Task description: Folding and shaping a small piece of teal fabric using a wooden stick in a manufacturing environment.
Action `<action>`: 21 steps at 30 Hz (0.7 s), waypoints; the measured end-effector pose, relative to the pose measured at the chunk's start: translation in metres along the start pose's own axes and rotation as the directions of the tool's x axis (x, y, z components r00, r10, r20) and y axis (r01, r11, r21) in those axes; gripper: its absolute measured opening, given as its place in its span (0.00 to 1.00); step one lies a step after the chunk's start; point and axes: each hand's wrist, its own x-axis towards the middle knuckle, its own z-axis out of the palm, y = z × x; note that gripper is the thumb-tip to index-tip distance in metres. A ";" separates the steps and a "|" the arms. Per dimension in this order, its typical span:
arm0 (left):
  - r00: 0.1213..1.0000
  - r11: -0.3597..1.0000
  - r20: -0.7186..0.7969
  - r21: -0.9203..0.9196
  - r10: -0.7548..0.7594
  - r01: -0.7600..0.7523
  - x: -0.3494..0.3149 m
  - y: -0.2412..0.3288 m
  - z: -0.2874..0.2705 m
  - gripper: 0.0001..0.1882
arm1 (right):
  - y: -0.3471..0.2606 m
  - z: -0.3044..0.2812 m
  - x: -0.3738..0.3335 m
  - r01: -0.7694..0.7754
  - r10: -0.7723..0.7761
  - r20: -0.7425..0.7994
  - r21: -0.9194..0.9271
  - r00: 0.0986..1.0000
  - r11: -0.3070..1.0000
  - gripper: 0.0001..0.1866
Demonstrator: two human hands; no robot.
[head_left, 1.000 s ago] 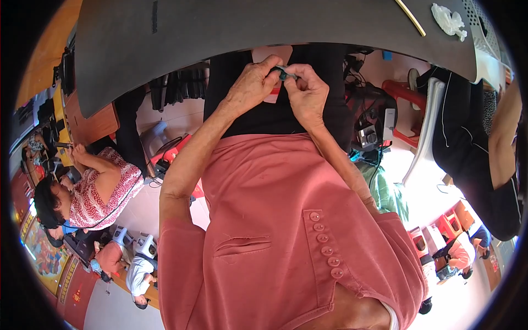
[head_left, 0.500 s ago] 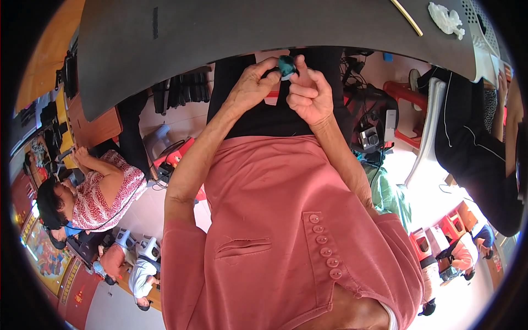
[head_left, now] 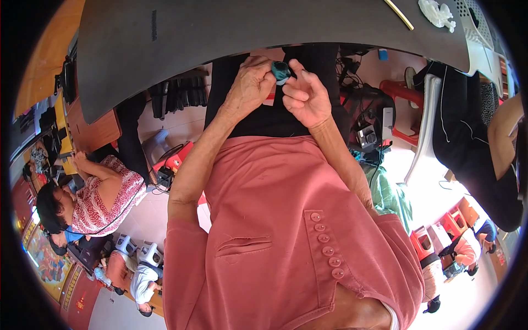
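Note:
A small, shiny teal rolled piece [head_left: 280, 70], with a dark hollow in its middle, is held over my lap just below the table's near edge. It looks like ribbon or cloth, but the material is hard to tell. My left hand [head_left: 252, 82] is closed, pinching its left side between thumb and fingers. At its right side is my right hand [head_left: 308, 98], its index finger raised against the piece and the other fingers curled in. A dark bit shows between the piece and the right fingers.
A dark table [head_left: 220, 27] spans the top, bearing a pale stick [head_left: 399, 14] and crumpled white plastic [head_left: 437, 14]. Cables and a red stool [head_left: 404, 91] stand at right, near a seated person's dark trousers [head_left: 467, 143]. Another person in a patterned top [head_left: 107, 192] sits at left.
Both hands have shifted slightly left and down with the teal piece. It has turned, so its dark hollow now faces up. My left fingers have closed further around it.

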 end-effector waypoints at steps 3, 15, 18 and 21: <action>0.985 0.998 -0.170 0.057 0.042 -0.033 0.002 0.023 -0.007 0.15 | 0.001 0.011 -0.002 0.070 -0.079 -0.078 -0.112 0.994 0.991 0.12; 0.999 0.984 -0.046 0.178 -0.010 0.018 -0.008 0.019 -0.018 0.15 | -0.001 0.033 0.000 0.026 -0.180 -0.179 -0.635 0.967 0.772 0.15; 0.994 0.987 -0.101 0.153 -0.031 0.046 -0.006 0.020 -0.018 0.14 | -0.008 0.042 0.005 -0.027 -0.161 -0.212 -0.678 0.964 0.734 0.17; 0.979 0.993 -0.204 0.114 -0.012 0.036 -0.003 0.036 -0.021 0.15 | -0.014 0.044 0.008 -0.043 -0.125 -0.227 -0.617 0.966 0.786 0.18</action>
